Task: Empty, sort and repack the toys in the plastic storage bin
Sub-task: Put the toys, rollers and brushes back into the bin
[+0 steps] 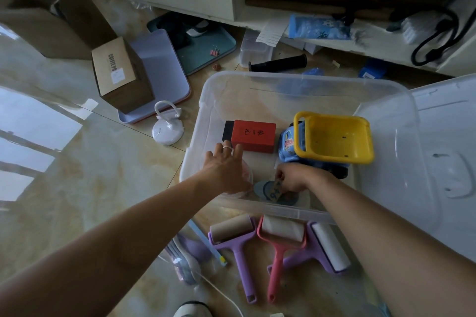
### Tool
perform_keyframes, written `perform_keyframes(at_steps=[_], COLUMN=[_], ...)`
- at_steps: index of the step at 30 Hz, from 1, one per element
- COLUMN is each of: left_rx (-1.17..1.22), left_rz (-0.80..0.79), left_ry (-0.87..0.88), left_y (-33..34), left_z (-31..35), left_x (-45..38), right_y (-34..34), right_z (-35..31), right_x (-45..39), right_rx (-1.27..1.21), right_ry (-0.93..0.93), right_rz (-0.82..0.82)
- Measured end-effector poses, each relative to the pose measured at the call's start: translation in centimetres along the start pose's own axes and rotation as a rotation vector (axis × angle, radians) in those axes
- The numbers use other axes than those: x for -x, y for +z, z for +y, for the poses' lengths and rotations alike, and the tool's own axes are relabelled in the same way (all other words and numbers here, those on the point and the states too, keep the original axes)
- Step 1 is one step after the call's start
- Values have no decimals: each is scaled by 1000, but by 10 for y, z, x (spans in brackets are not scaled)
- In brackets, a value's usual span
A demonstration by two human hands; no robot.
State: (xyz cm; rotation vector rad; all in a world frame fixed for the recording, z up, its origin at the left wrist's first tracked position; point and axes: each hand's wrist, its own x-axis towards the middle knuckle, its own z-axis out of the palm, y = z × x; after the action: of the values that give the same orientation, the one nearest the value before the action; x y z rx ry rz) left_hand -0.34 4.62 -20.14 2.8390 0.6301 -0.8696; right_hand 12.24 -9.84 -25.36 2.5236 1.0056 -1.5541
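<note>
A clear plastic storage bin (pixel 304 80) stands on the floor. Inside it lie a red box (pixel 253 136) with a black box (pixel 228 130) beside it, and a blue toy truck with a yellow tipper (pixel 334 136). My left hand (pixel 226 167) reaches into the bin with fingers spread and rests on a pinkish round object (pixel 248 179), mostly hidden under the palm. My right hand (pixel 292 179) is inside the bin near its front wall and pinches a small brown tag (pixel 277 189) above a blue round toy (pixel 265 192).
The bin's clear lid (pixel 443 162) lies to the right. Three paint rollers (pixel 278 242) lie on the floor in front of the bin. A brown carton (pixel 121 74) on a lilac tray, a white hook base (pixel 167 128) and a black grip (pixel 279 63) lie around.
</note>
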Motion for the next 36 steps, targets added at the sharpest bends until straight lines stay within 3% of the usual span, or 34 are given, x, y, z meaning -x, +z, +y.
perform_keyframes(at_steps=[4, 11, 15, 26, 30, 36], left_rx=[0, 9, 22, -7, 106, 315], left_rz=[-4, 10, 10, -22, -97, 79], left_ry=[-2, 6, 11, 5, -34, -44], left_y=[1, 4, 5, 0, -13, -35], left_z=[-1, -5, -5, -6, -12, -28], left_x=[0, 0, 1, 2, 2, 1], right_y=[2, 5, 6, -1, -17, -72], right_z=[7, -7, -10, -19, -23, -36], right_x=[-5, -7, -8, 0, 8, 32], right_rx=[101, 507, 618, 534, 405, 226], right_ry=[-53, -125, -105, -112, -78, -11], right_rz=[45, 111, 58, -70, -93, -108])
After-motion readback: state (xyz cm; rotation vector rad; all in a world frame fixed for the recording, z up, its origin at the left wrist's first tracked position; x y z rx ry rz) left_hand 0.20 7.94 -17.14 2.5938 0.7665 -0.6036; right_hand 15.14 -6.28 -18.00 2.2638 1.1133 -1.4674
